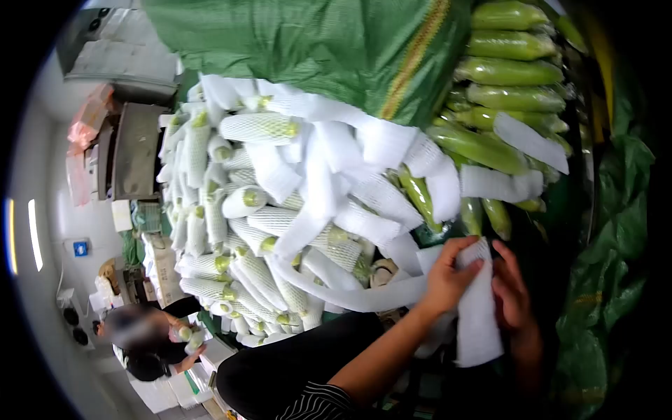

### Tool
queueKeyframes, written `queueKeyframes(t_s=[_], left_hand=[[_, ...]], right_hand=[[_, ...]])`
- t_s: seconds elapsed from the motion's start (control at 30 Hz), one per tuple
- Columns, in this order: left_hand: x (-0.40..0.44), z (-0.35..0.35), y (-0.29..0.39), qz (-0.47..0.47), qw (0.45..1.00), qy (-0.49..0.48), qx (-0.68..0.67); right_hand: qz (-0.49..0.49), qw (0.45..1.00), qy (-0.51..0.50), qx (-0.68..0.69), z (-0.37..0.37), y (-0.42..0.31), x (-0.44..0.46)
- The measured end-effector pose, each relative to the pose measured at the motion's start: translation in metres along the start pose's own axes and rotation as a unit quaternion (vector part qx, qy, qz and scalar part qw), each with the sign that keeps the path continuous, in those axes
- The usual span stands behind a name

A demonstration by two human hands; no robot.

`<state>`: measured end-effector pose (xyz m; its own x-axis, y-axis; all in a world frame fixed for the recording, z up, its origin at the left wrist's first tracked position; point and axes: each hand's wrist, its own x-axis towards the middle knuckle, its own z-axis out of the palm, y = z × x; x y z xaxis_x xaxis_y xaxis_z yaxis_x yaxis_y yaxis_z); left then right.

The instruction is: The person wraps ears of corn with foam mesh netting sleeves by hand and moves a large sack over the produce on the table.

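My left hand [451, 274] is closed on the upper end of a flat white foam sleeve [479, 318], thumb and fingers pinching its edge. Just right of that sleeve is my right hand [512, 290], its fingers apart and slightly curled beside the edge. Green produce in clear film [514, 72] lies stacked in a row at the upper right. Loose foam sleeves [318, 185] cover the middle, and one long strip [364, 297] runs toward my left hand. A large heap of produce in white net sleeves [255, 276] fills the centre left.
A green woven sack [301, 42] borders the heap at the top. More green sacking [602, 280] hangs at the right. At the lower left, a co-worker [143, 343] holds pale items beside white boxes. A metal cabinet [136, 150] and pink bags [84, 129] are farther off.
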<state>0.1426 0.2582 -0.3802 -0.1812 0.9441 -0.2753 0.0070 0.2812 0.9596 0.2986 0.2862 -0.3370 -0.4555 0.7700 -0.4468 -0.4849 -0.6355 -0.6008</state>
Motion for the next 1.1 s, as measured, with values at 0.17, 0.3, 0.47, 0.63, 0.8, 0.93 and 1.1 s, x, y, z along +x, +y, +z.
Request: queueKeyframes(t_s=[0.17, 0.3, 0.47, 0.63, 0.8, 0.93, 1.1], left_hand=[[-0.005, -0.017, -0.010, 0.064, 0.996, -0.006, 0.064], [-0.015, 0.002, -0.035, 0.148, 0.940, 0.102, 0.288], [-0.019, 0.033, -0.012, -0.152, 0.973, 0.167, 0.046], [-0.004, 0.034, -0.005, -0.118, 0.976, 0.156, 0.099], [0.032, 0.040, -0.025, -0.112, 0.988, 0.094, 0.045], [0.096, 0.039, -0.086, -0.023, 0.945, 0.193, 0.264], [0.136, 0.034, -0.081, -0.018, 0.985, 0.131, 0.115]], right_hand=[[0.081, 0.995, -0.013, -0.054, -0.018, 0.041, -0.001], [0.078, 0.983, 0.078, -0.150, -0.011, 0.042, -0.004], [-0.162, 0.894, 0.062, -0.412, -0.032, 0.056, -0.003], [-0.001, 0.964, 0.070, -0.257, -0.035, 0.052, -0.015], [-0.004, 0.959, 0.084, -0.270, -0.062, 0.053, -0.014], [-0.243, 0.909, 0.128, -0.315, -0.062, 0.019, -0.017], [-0.132, 0.943, 0.182, -0.247, -0.062, 0.002, -0.024]])
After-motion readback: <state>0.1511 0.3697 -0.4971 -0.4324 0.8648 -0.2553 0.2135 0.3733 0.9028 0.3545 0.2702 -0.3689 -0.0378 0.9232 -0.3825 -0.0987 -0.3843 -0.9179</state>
